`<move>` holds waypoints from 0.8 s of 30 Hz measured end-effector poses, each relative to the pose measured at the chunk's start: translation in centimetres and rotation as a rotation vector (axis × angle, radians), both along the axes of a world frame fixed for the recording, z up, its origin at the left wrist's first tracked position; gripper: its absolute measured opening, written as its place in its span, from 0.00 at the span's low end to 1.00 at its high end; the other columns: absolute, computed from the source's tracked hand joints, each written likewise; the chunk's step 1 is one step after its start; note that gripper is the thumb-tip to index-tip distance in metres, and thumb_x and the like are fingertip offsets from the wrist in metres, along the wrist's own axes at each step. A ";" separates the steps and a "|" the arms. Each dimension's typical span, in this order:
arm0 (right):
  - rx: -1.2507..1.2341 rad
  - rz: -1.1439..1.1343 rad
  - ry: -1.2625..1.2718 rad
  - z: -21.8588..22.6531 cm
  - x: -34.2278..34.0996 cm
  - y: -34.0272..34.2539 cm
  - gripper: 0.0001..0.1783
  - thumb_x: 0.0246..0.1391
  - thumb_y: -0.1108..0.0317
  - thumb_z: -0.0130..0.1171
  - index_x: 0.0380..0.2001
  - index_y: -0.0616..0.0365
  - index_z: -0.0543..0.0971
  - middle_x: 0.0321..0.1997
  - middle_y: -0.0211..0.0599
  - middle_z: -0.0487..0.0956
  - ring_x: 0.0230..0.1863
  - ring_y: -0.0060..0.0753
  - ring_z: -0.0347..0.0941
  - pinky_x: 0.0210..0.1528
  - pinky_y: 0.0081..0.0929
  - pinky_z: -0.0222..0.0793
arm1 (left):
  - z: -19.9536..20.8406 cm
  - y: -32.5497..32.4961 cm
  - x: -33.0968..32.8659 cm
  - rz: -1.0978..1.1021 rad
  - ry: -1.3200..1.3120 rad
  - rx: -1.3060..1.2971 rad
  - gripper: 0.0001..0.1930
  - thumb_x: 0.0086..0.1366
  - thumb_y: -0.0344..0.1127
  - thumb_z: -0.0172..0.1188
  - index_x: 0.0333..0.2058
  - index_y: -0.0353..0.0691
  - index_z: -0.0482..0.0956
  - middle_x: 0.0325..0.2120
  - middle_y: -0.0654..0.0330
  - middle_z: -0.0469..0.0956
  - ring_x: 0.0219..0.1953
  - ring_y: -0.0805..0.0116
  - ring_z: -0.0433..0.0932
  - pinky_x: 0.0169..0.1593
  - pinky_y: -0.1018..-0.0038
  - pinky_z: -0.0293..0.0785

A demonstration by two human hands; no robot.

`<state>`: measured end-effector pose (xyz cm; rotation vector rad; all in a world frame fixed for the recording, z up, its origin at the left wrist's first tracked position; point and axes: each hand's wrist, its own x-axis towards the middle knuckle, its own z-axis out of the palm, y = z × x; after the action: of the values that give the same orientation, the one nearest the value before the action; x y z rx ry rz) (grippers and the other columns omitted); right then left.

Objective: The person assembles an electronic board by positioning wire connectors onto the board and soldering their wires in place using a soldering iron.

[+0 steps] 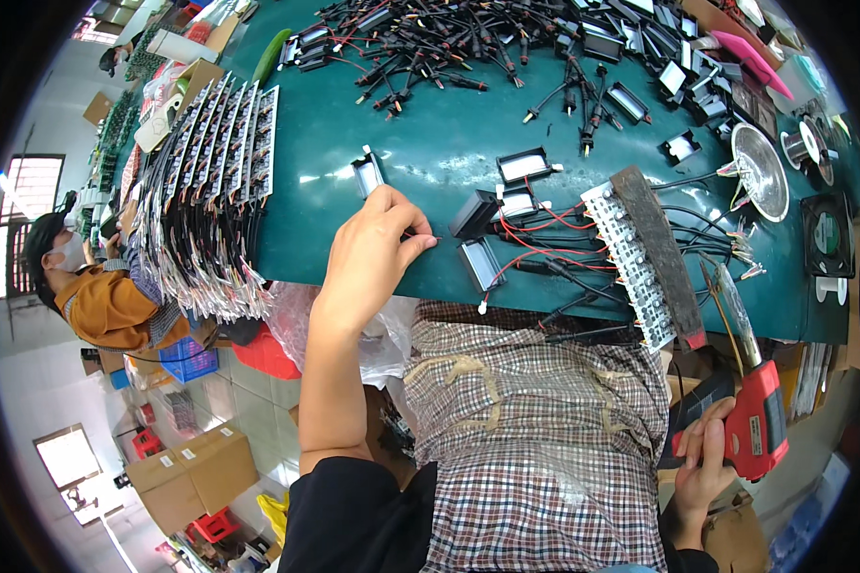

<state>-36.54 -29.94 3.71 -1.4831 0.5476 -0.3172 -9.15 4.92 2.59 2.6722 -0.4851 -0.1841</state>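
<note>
My left hand [377, 239] is over the green table with its fingers curled and thumb near the index finger. A small black case with a pale inside [366, 175] shows just beyond its knuckles; whether the fingers touch it is hidden. My right hand [705, 463], low at the right, is wrapped round a red and black soldering gun [757, 425], its metal tip pointing up toward the table. Left of that tip, a row of small white circuit boards [629, 267] lies along a dark bar [656, 253]. Red and black wires link the boards to several black cases [483, 265].
A heap of black cables [449, 43] and loose cases covers the far side. Stacked board strips with hanging wires [210, 181] stand at the left edge. A clear dish [761, 172], a wire spool [803, 146] and a black fan [825, 237] are at right. Another person [105, 296] sits left.
</note>
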 end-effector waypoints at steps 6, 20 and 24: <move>0.020 0.037 -0.010 0.0 -0.1 -0.1 0.21 0.68 0.71 0.51 0.61 0.70 0.71 0.42 0.39 0.76 0.17 0.12 0.54 0.25 0.18 0.61 | 0.2 -0.6 -0.3 0.057 -0.159 -0.121 0.06 0.64 0.29 0.68 0.36 0.34 0.81 0.26 0.58 0.82 0.29 0.66 0.83 0.34 0.72 0.76; -0.052 0.176 0.174 1.8 0.4 0.8 0.13 0.64 0.63 0.57 0.41 0.60 0.68 0.27 0.33 0.68 0.16 0.17 0.59 0.22 0.20 0.64 | 4.5 -11.8 -6.3 -0.154 -0.103 -0.395 0.05 0.58 0.22 0.69 0.30 0.35 0.82 0.28 0.64 0.80 0.23 0.78 0.69 0.26 0.79 0.64; -0.066 0.267 0.233 2.4 -0.2 0.4 0.16 0.64 0.57 0.58 0.40 0.59 0.69 0.24 0.32 0.68 0.17 0.19 0.61 0.24 0.22 0.65 | 1.9 -14.9 -6.5 -0.163 -0.010 -0.460 0.05 0.58 0.24 0.70 0.29 0.36 0.81 0.26 0.63 0.79 0.21 0.74 0.69 0.25 0.76 0.64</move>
<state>-36.70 -29.58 6.11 -1.6466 0.5193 0.0477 -15.64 -9.98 4.51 2.1877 -0.6607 -0.0917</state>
